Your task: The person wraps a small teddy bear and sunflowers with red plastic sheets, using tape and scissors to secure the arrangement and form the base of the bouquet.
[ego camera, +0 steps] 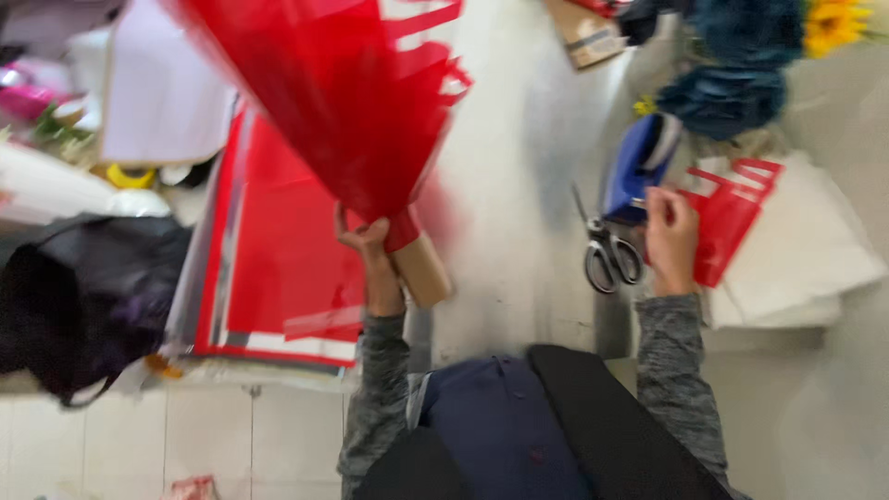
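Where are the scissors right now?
The scissors lie on the white table, just left of the right hand and below a blue object.

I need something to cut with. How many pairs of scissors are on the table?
1: the scissors lie on the table just left of the right hand. Others may be hidden under the clutter.
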